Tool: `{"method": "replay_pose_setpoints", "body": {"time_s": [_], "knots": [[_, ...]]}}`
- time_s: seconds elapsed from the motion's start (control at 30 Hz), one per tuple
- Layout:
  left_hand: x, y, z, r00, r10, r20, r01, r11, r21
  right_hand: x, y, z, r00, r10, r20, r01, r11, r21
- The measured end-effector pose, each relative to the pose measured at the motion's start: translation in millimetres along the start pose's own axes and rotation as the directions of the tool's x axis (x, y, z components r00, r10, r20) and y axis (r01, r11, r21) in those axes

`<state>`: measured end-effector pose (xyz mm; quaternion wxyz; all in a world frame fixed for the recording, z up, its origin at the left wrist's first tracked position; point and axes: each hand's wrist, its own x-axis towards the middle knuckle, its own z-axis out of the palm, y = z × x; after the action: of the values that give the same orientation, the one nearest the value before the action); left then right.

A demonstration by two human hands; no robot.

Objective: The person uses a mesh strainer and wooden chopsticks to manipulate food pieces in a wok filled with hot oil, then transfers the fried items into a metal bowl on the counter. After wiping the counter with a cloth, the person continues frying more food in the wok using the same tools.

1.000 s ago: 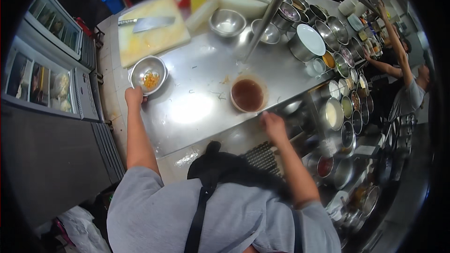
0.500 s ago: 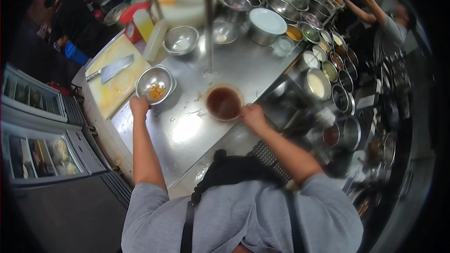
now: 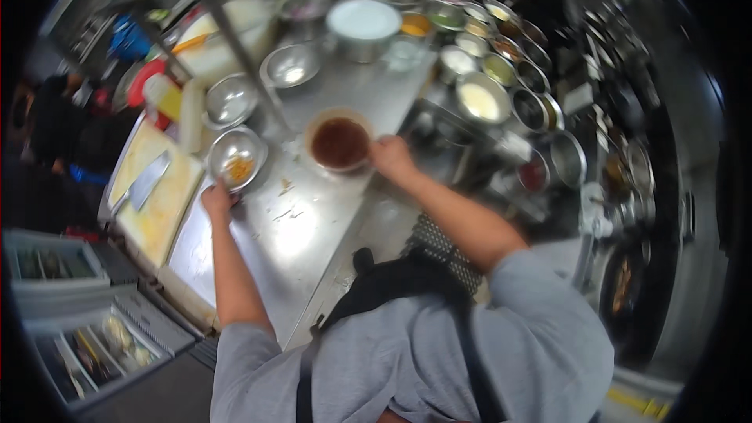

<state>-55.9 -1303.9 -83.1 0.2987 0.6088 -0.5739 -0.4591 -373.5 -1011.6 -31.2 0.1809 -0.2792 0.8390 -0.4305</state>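
Note:
My left hand (image 3: 218, 196) is closed on the near rim of a metal mixing bowl (image 3: 252, 147), which has small orange-yellow pieces in its bottom. To the right, my right hand (image 3: 392, 157) pinches the right rim of a pale bowl (image 3: 314, 127) filled with dark reddish-brown liquid. Both bowls are at the steel worktop (image 3: 294, 254); whether they rest on it or are slightly lifted I cannot tell. Beyond my left hand's bowl sits another metal bowl (image 3: 232, 102). Left of it a cleaver (image 3: 150, 181) lies on a yellowed cutting board (image 3: 160, 223).
An upright metal pole (image 3: 243, 51) stands on the worktop beyond the bowls. A pot with a white lid (image 3: 364, 19) and several ingredient containers stand at the back right. Below left are open refrigerated drawers (image 3: 106, 345). At upper left a person in dark clothes (image 3: 59, 121) appears blurred.
My view has turned, shifting the worktop leftward. The metal bowl in my left hand has moved off the cutting board's edge, nearer the other metal bowl. Both hands keep their grip.

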Motion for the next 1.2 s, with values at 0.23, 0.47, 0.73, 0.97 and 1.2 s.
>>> {"method": "replay_pose_setpoints", "body": {"time_s": [0.23, 0.47, 0.73, 0.97, 1.2], "knots": [[-67.1, 51.9, -26.8, 0.912, 0.348, -0.219, -0.284, 0.918, 0.275, 49.0, -15.7, -1.1, 0.991, 0.045, -0.129, -0.044, 0.999, 0.008], [-152.8, 130.5, 33.0, 0.777, 0.629, 0.002, -0.629, 0.776, 0.043, 71.2, -28.4, 26.1, 0.992, 0.045, -0.115, -0.040, 0.998, 0.042], [-220.9, 200.6, 226.9, 0.636, 0.654, 0.411, -0.519, 0.756, -0.400, 37.8, 35.4, -5.4, 0.954, -0.214, 0.209, 0.176, 0.967, 0.186], [-167.7, 194.0, 461.8, 0.888, 0.388, 0.247, -0.386, 0.921, -0.055, -84.3, 188.5, -182.0, 0.833, 0.248, 0.494, -0.461, 0.805, 0.373], [-178.0, 232.5, 529.9, 0.987, 0.146, 0.069, -0.147, 0.989, 0.005, -149.6, 299.8, -340.9, 0.556, 0.683, 0.474, -0.831, 0.446, 0.333]]}}
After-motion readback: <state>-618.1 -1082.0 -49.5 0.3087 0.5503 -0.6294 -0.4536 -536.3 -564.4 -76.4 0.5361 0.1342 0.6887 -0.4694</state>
